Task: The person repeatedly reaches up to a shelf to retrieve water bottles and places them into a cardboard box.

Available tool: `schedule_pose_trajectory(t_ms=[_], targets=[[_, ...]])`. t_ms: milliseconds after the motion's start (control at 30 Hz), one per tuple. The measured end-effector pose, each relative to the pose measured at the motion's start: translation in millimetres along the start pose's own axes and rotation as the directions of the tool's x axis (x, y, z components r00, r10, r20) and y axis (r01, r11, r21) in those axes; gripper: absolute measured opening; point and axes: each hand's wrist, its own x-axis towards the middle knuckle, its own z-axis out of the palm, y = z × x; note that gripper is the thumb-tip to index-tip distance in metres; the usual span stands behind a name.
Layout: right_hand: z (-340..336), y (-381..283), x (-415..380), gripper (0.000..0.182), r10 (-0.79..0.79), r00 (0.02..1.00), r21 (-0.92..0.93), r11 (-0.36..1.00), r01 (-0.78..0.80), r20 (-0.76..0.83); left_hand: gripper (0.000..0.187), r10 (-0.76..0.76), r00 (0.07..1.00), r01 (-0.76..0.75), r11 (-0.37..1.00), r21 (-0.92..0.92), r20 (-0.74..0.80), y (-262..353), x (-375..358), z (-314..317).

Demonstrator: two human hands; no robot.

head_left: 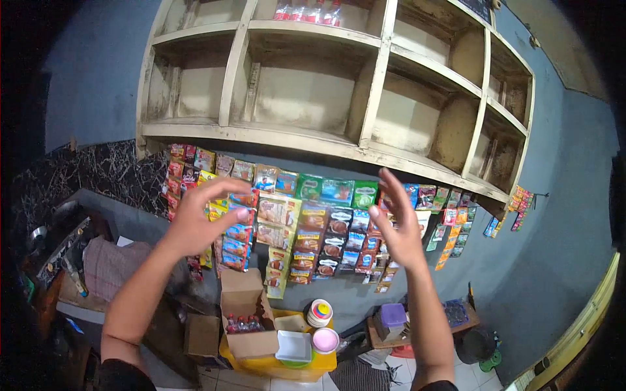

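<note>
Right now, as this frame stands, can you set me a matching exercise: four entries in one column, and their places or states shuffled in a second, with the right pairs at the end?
Column one
1. Open cardboard box
2. Sachet strips
3. Left hand and right hand
4. Purple-lidded container

Column two
A. Raised, with nothing held
B. On the wooden bench
C. On the yellow surface, with bottles inside
D. Hanging below the shelf unit

Right pairs: 1-C, 2-D, 3-A, 4-B
</note>
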Motion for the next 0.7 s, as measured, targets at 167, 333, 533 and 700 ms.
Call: schedule_pose_trajectory(t_ms=[167, 333, 533, 700], targets=[[11, 7, 90, 0.069, -0.202, 0.978, -0.280, 0.943, 0.179, -0.055, 0.028, 0.131, 0.991, -0.123, 0.973, 0.193, -0.029, -12, 79, -32], [15, 20, 179, 0.066, -0.414, 0.905, -0.592, 0.755, 0.284, -0.094, 0.028, 0.356, 0.932, -0.316, 0.891, 0.327, -0.070, -37, 180, -52], [13, 30, 272, 0.072, -0.481, 0.865, -0.808, 0.561, 0.179, -0.142, 0.030, 0.538, 0.815, -0.426, 0.808, 0.407, -0.214, -58, 308, -50], [3, 47, 346, 0.070, -0.647, 0.758, -0.922, 0.341, 0.185, -0.087, 0.041, 0.465, 0.848, -0.290, 0.808, 0.513, -0.253, -48, 408, -40]])
